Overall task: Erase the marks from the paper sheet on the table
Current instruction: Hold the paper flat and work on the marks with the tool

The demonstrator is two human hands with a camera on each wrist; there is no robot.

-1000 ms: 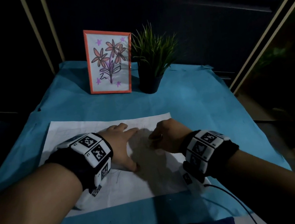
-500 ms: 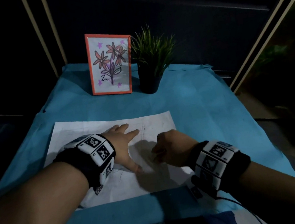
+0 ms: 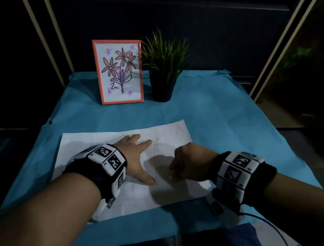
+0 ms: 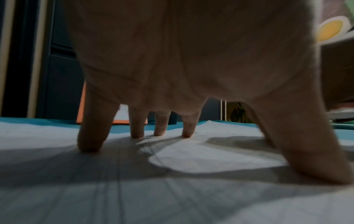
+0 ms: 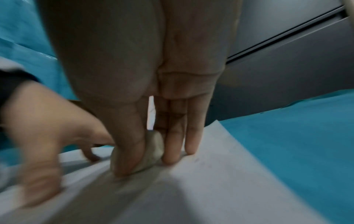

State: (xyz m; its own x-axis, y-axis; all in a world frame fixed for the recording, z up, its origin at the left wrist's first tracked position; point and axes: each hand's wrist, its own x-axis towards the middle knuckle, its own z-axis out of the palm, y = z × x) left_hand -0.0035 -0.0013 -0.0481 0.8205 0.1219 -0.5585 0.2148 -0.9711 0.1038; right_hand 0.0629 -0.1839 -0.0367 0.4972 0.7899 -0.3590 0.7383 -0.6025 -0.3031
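Note:
A white paper sheet (image 3: 101,139) with faint pencil marks lies flat on the blue cloth. My left hand (image 3: 135,157) lies spread on its middle, fingertips (image 4: 90,145) and thumb pressing the paper sheet (image 4: 210,160) down. To the right, my right hand (image 3: 186,167) pinches a small off-white eraser (image 5: 153,153) between thumb and fingers and holds it against the paper sheet (image 5: 220,181). Thin dark marks (image 3: 157,144) show just right of the left fingers. In the head view the eraser is hidden under the right hand.
A framed flower drawing (image 3: 120,71) and a small potted plant (image 3: 162,66) stand at the back of the table. The blue cloth (image 3: 229,117) covers the table around the sheet. A thin cable (image 3: 274,230) trails from my right wrist over the near edge.
My right hand has slid toward me and to the right across the paper with the eraser. The left hand keeps its place on the sheet.

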